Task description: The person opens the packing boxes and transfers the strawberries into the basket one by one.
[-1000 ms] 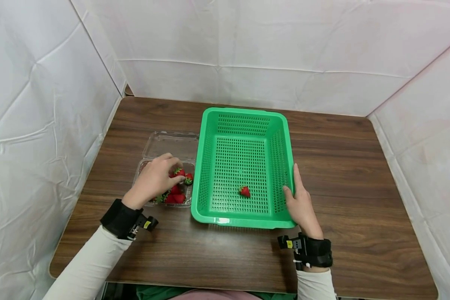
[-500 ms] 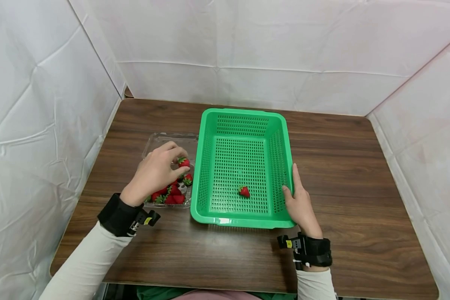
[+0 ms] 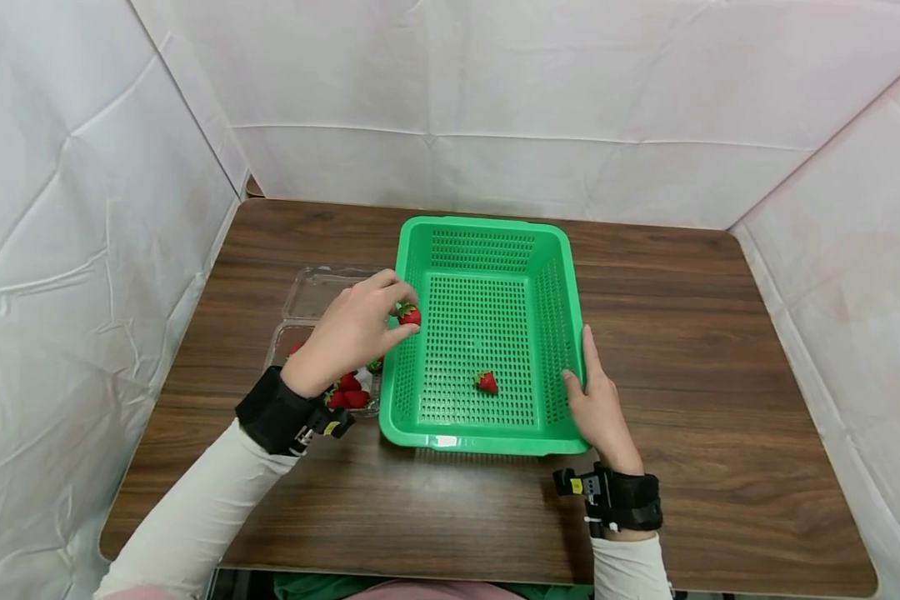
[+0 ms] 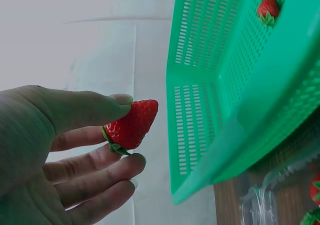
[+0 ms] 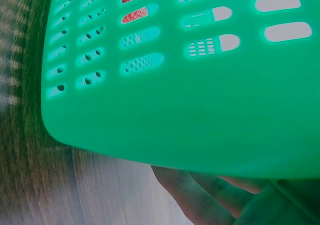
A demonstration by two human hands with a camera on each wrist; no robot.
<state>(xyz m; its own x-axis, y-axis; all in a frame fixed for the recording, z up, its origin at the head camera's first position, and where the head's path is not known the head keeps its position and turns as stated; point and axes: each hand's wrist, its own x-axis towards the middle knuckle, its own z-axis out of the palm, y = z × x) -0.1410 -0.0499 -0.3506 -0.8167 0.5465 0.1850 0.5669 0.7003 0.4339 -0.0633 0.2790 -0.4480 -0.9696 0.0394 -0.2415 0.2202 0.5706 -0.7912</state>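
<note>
My left hand (image 3: 360, 329) pinches a strawberry (image 4: 132, 126) between thumb and fingers, its green leaves pointing down in the left wrist view. In the head view this hand is at the left rim of the green basket (image 3: 482, 445). One other strawberry (image 3: 487, 382) lies on the basket's perforated floor. My right hand (image 3: 602, 412) grips the basket's right rim, thumb over the inner side and fingers along the outside. In the right wrist view the basket wall (image 5: 150, 125) hides much of that hand.
A clear plastic clamshell box (image 3: 276, 343) with its lid (image 3: 322, 292) folded back stands left of the basket. Several strawberries (image 3: 348, 392) lie in it, partly hidden by my left forearm. The wooden table (image 3: 705, 375) is enclosed by white sheeting (image 3: 510, 75).
My left hand has lifted the strawberry out of the clamshell box and carried it right to the basket's left rim. The right hand stays at the basket's right rim.
</note>
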